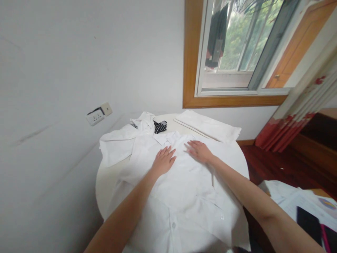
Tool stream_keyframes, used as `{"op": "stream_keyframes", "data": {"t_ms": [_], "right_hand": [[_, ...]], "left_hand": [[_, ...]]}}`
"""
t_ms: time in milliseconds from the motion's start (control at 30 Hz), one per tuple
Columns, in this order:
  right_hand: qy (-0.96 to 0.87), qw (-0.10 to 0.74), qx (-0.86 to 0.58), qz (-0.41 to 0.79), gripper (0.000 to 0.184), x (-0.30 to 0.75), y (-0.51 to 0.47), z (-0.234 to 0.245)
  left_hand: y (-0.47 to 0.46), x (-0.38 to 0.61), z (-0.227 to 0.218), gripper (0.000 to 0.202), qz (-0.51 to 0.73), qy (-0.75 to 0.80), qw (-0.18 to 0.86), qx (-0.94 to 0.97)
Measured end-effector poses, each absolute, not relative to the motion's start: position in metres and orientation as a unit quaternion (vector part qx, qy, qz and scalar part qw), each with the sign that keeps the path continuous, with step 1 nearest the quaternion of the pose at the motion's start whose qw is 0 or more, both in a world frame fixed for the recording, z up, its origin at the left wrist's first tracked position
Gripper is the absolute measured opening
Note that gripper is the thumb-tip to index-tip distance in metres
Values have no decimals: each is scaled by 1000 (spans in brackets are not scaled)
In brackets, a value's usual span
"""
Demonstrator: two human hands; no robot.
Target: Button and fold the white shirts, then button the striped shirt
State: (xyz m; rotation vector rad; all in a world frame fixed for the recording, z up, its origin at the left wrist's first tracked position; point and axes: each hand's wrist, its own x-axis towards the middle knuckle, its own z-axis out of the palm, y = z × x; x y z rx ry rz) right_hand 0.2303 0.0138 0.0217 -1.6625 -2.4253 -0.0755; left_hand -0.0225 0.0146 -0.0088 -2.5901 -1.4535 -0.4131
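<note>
Table (104, 186) — round and pale — is mostly covered by 1 white shirt (179, 191), spread out. At far left, crumpled white fabric (118, 144) is heaped; at far right, a folded white cloth (207, 125) is laid. On the shirt, 2 hands are rested palm down: left hand (163, 161) with fingers slightly spread, right hand (200, 151) with fingers apart, tips blurred. Beyond them, black-and-white striped cloth (160, 127) is bunched.

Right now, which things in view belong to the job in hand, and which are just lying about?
Part of the job, it seems:
white button-up shirt, spread out
round table, supporting it

Probably just lying about:
folded white cloth, table's back right
black-and-white striped cloth, table's back edge
papers, lower right
dark flat object, lower right
</note>
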Motion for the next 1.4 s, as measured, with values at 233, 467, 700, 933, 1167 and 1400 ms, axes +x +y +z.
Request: {"op": "stream_keyframes", "data": {"t_ms": [233,467,700,933,1167,1400], "right_hand": [[-717,27,-684,-134,33,306,30,51],[-719,-14,-680,-145,34,321,28,49],[-737,-15,-661,-142,32,347,7,51],[-763,78,-633,-102,37,330,3,76],[-814,114,-569,-36,37,242,26,101],[-789,23,-611,-53,34,167,36,61]], "left_hand": [[17,-24,-11,47,-142,-489,51,-859],[15,-24,-11,45,-152,-490,52,-857],[15,-24,-11,46,-152,-488,52,-858],[15,-22,-8,45,-158,-490,44,-856],[13,-23,-8,44,-164,-486,49,-857],[16,-27,-8,44,-209,-487,42,-847]]}}
